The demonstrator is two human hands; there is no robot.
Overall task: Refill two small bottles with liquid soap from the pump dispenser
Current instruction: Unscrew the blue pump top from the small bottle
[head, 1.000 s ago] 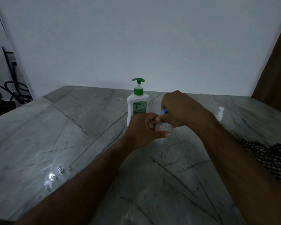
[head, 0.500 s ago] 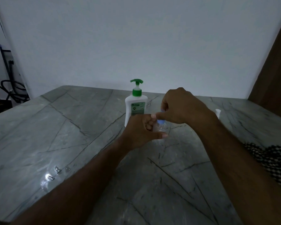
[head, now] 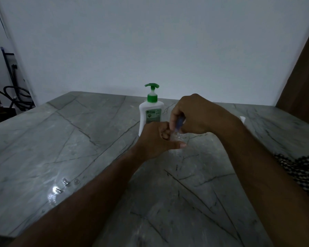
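Observation:
A white pump dispenser [head: 151, 113] with a green pump head stands upright on the grey marble table [head: 78, 139], just behind my hands. My left hand [head: 155, 139] grips a small clear bottle [head: 177, 138], mostly hidden by the fingers. Directly above it, my right hand [head: 194, 114] pinches the bottle's blue cap [head: 179, 123]. Whether the cap is still on the neck cannot be told. A second small white bottle [head: 242, 119] peeks out behind my right wrist, mostly hidden.
Small shiny bits [head: 65, 182] lie on the table at the left front. A black-and-white patterned cloth [head: 300, 170] lies at the right edge. Dark cables and a stand [head: 12, 91] sit beyond the table's left. A brown panel [head: 303, 77] rises at the right.
My right hand has turned on the blue cap, and the cap now shows tilted between its fingers. My left hand keeps hold of the small bottle in the same spot.

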